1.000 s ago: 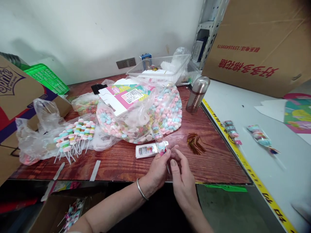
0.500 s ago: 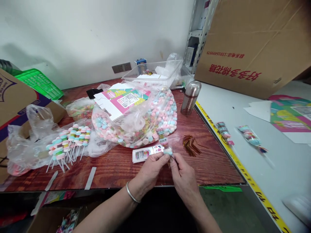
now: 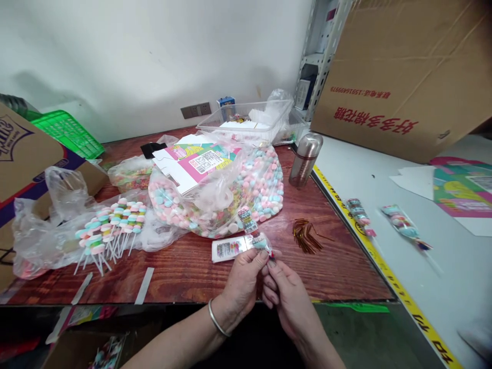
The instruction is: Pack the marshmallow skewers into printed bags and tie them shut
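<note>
The wrapped candy [image 3: 250, 225] is held above the desk [image 3: 184, 277], its lower end pinched in the narrow grip of the left hand [image 3: 240, 282]. The same end is nipped just beside by the right hand [image 3: 286, 294], fingers curled closed. Brown ties [image 3: 306, 237] are laid near the right hand, untouched.

White wall [image 3: 138, 61] behind reddish wood-grain table [image 3: 180, 279]; metal shelf [image 3: 326, 54] back right; floor [image 3: 353, 338] dim, apparently grey-green.
</note>
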Motion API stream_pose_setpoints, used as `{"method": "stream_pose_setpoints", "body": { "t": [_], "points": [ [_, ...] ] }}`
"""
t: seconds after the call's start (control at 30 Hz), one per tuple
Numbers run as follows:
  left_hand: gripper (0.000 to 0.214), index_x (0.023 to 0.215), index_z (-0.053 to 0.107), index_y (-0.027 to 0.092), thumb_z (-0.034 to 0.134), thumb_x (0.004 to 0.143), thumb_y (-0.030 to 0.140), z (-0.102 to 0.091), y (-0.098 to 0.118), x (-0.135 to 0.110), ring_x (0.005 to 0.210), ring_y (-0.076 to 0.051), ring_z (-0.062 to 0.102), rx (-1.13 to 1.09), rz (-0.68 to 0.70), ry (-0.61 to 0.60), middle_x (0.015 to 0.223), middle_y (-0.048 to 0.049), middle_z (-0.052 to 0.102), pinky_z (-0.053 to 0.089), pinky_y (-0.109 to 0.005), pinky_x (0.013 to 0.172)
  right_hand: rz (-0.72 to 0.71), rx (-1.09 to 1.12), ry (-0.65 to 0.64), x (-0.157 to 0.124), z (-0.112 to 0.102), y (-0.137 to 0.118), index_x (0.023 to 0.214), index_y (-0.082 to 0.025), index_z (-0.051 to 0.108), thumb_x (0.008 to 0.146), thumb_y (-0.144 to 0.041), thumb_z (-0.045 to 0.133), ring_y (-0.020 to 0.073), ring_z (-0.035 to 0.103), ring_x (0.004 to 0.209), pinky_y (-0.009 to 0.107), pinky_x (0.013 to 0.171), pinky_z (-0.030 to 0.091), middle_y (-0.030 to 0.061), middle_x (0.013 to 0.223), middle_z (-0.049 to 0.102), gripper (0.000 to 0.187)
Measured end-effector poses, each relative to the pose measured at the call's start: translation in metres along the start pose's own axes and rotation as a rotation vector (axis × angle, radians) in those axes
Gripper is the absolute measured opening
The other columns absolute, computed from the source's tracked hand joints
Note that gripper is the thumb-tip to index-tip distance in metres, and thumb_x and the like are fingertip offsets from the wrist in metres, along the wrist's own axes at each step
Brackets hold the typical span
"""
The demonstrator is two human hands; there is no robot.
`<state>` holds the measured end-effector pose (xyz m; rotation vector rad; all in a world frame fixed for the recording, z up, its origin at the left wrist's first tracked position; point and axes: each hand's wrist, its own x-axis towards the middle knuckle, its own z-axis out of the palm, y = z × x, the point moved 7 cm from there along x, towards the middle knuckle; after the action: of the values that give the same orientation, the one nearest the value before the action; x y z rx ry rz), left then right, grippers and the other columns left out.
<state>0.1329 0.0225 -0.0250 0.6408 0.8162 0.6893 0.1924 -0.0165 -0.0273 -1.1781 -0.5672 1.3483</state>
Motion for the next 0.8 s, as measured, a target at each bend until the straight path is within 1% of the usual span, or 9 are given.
{"method": "stream_pose_setpoints", "body": {
  "t": [0.13, 0.2, 0.27, 0.37, 0.5, 0.57, 0.63, 0.73, 0.8],
  "points": [
    [0.031, 0.079, 0.073, 0.012, 0.077, 0.071, 0.041, -0.005, 0.010, 0.001, 0.051, -0.009, 0.052, -0.058, 0.149, 0.106, 0.059, -0.0013, 0.061, 0.043, -0.022, 0.056, -0.472, -0.731, 0.382, -0.011, -0.010, -0.023, 0.115, -0.018, 0.056, 0.091, -0.043, 0.050, 0.0216, 0.063, 0.073, 0.030, 0.058, 0.048, 0.0103, 0.091, 0.068, 0.035],
    [0.030, 0.072, 0.072, 0.012, 0.079, 0.069, 0.041, -0.004, 0.010, 0.000, 0.057, -0.010, 0.053, -0.062, 0.151, 0.113, 0.062, -0.0019, 0.062, 0.042, -0.022, 0.060, -0.655, -1.044, 0.524, -0.018, -0.004, -0.027, 0.123, -0.016, 0.056, 0.093, -0.035, 0.049, 0.0232, 0.065, 0.074, 0.031, 0.058, 0.046, 0.0139, 0.098, 0.069, 0.036],
    [0.031, 0.069, 0.071, 0.012, 0.080, 0.067, 0.042, -0.002, 0.008, -0.002, 0.059, -0.010, 0.051, -0.053, 0.146, 0.113, 0.062, -0.0015, 0.062, 0.041, -0.022, 0.061, -0.766, -1.273, 0.605, -0.021, 0.002, -0.026, 0.121, -0.015, 0.060, 0.094, -0.027, 0.050, 0.0203, 0.063, 0.064, 0.029, 0.055, 0.042, 0.0118, 0.087, 0.070, 0.031],
    [0.032, 0.068, 0.070, 0.012, 0.079, 0.068, 0.043, -0.001, 0.005, -0.005, 0.059, -0.009, 0.049, -0.054, 0.145, 0.119, 0.061, -0.0002, 0.060, 0.039, -0.022, 0.061, -0.870, -1.382, 0.582, -0.022, 0.007, -0.025, 0.114, -0.016, 0.064, 0.093, -0.020, 0.050, 0.0192, 0.062, 0.063, 0.030, 0.059, 0.042, 0.0097, 0.080, 0.070, 0.025],
    [0.025, 0.083, 0.074, 0.014, 0.073, 0.076, 0.038, 0.002, 0.008, -0.008, 0.070, -0.013, 0.056, -0.116, 0.136, 0.050, 0.072, -0.0038, 0.066, 0.044, -0.025, 0.071, -0.820, -1.110, 0.449, -0.019, -0.003, -0.035, 0.101, -0.018, 0.067, 0.094, -0.025, 0.047, 0.0200, 0.062, 0.072, 0.031, 0.068, 0.045, 0.0089, 0.082, 0.069, 0.022],
    [0.027, 0.092, 0.075, 0.013, 0.070, 0.079, 0.036, 0.006, 0.011, -0.008, 0.080, -0.017, 0.060, -0.133, 0.102, -0.037, 0.082, -0.0077, 0.070, 0.045, -0.027, 0.078, -0.648, -0.794, 0.354, -0.013, -0.011, -0.037, 0.094, -0.020, 0.065, 0.094, -0.031, 0.048, 0.0188, 0.060, 0.076, 0.030, 0.070, 0.046, 0.0065, 0.082, 0.066, 0.021],
    [0.029, 0.097, 0.075, 0.013, 0.072, 0.078, 0.035, 0.007, 0.013, -0.009, 0.083, -0.018, 0.062, -0.104, 0.063, -0.097, 0.088, -0.0102, 0.071, 0.047, -0.028, 0.078, -0.405, -0.388, 0.219, -0.007, -0.013, -0.027, 0.084, -0.021, 0.061, 0.092, -0.038, 0.051, 0.0136, 0.053, 0.062, 0.025, 0.059, 0.044, 0.0004, 0.070, 0.057, 0.022],
    [0.030, 0.098, 0.075, 0.015, 0.075, 0.074, 0.033, 0.004, 0.010, -0.010, 0.071, -0.016, 0.063, -0.044, 0.002, -0.109, 0.084, -0.0097, 0.071, 0.048, -0.027, 0.067, -0.049, 0.196, -0.022, -0.006, 0.003, -0.003, 0.082, -0.022, 0.056, 0.086, -0.046, 0.060, 0.0059, 0.022, 0.041, 0.018, 0.038, 0.026, -0.0102, 0.056, 0.032, 0.024],
    [0.032, 0.100, 0.075, 0.016, 0.076, 0.073, 0.034, 0.003, 0.005, -0.010, 0.055, -0.013, 0.058, -0.023, -0.061, -0.127, 0.070, -0.0057, 0.068, 0.047, -0.025, 0.057, 0.028, 0.289, -0.131, -0.008, 0.008, 0.000, 0.086, -0.023, 0.057, 0.086, -0.049, 0.059, 0.0055, 0.020, 0.039, 0.017, 0.037, 0.027, -0.0111, 0.056, 0.029, 0.026]
  ]
}}
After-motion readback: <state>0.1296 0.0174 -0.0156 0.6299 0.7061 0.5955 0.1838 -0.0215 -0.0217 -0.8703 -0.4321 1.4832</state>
